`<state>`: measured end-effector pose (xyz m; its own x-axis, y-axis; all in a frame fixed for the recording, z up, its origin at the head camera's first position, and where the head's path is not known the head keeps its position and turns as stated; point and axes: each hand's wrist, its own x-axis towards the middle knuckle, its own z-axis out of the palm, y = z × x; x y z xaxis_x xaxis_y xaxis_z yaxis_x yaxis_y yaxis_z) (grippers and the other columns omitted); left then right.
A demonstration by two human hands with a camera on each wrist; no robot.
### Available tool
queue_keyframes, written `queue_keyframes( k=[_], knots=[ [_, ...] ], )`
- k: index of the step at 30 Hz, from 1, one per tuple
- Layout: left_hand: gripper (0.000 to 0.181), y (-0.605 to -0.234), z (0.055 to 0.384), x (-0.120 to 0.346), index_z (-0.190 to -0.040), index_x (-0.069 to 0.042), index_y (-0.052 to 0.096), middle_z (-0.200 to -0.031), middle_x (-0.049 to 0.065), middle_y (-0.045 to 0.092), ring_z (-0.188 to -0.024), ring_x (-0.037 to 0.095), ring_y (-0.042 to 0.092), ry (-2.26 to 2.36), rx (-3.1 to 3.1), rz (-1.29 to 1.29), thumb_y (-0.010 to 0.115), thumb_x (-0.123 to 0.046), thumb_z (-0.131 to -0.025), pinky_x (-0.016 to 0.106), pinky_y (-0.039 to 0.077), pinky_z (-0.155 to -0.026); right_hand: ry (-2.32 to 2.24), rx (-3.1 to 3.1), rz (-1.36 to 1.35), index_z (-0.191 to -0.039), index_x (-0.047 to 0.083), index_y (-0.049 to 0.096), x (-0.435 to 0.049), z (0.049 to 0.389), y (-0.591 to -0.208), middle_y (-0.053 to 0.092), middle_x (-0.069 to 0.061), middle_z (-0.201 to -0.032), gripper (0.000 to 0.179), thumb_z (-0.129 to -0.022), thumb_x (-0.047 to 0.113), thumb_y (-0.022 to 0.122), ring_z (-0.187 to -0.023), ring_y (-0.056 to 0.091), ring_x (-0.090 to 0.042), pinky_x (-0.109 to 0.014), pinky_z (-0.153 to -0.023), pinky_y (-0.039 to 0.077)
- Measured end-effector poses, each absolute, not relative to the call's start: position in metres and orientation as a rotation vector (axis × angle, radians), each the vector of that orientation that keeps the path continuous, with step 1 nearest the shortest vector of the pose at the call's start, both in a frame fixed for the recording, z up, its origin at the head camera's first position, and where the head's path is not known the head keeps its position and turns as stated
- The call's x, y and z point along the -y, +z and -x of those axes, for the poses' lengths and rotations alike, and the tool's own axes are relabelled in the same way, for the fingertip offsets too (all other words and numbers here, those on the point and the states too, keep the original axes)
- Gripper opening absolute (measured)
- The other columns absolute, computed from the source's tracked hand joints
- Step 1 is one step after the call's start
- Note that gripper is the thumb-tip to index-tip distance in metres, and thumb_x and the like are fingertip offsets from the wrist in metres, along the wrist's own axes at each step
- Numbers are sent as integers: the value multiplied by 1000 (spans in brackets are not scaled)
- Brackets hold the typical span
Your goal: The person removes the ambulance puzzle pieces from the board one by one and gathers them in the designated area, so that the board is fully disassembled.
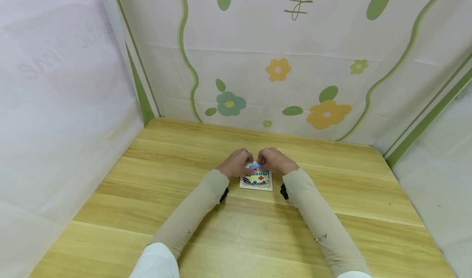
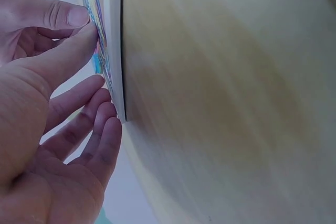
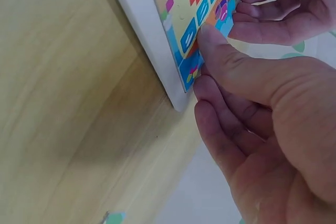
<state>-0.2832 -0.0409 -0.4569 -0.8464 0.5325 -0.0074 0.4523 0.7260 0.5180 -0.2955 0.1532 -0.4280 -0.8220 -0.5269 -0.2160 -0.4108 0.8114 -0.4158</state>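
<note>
A small square jigsaw puzzle (image 1: 254,181) in a white frame lies on the table, with a yellow ambulance and a red cross on it. My left hand (image 1: 237,164) is at its far left part, thumb on the picture and fingers bent at the far edge. On the far right part, my right hand (image 1: 275,161) pinches the puzzle's edge between thumb and fingers. In the right wrist view, an orange and blue part of the picture (image 3: 226,11) shows between both thumbs. Fingers hide much of the far edge, so whether a piece is raised is unclear.
The wooden table (image 1: 155,179) extends around the puzzle on all sides. Behind it hangs a white cloth with printed flowers (image 1: 243,44); another white cloth (image 1: 66,106) closes off the left side. Dark wrist devices (image 1: 284,191) sit beneath the sleeves.
</note>
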Motion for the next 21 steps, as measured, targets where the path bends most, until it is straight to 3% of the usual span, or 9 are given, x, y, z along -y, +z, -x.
queue_keyframes(
  k=[7,11,15,21],
  knots=[
    [36,-457,283,41,-121,1,73,-118,13,69,-104,23,64,771,-2777,-785,83,-22,-94,37,56,-97,-622,-2672,681,-103,5,73,-158,293,-430,74,-8,-101,11,-94,5,79,-91,68,-18,-37,-88,60],
    [37,-458,283,41,-120,1,73,-117,14,68,-105,24,64,790,-2778,-781,84,-21,-93,38,56,-97,-679,-2707,671,-99,7,74,-159,292,-433,75,-6,-96,2,-100,9,74,-85,67,-16,-35,-83,59],
    [37,-459,282,41,-121,2,73,-118,14,68,-108,25,65,799,-2777,-775,84,-21,-93,38,57,-99,-718,-2748,679,-94,9,74,-161,292,-438,75,-5,-92,9,-102,10,70,-82,67,-15,-33,-80,58],
    [37,-458,282,40,-120,2,73,-118,14,68,-109,25,65,795,-2780,-792,84,-22,-93,38,56,-100,-737,-2775,711,-98,6,76,-163,289,-439,76,-5,-95,6,-101,5,71,-88,70,-16,-37,-86,60]
  ],
)
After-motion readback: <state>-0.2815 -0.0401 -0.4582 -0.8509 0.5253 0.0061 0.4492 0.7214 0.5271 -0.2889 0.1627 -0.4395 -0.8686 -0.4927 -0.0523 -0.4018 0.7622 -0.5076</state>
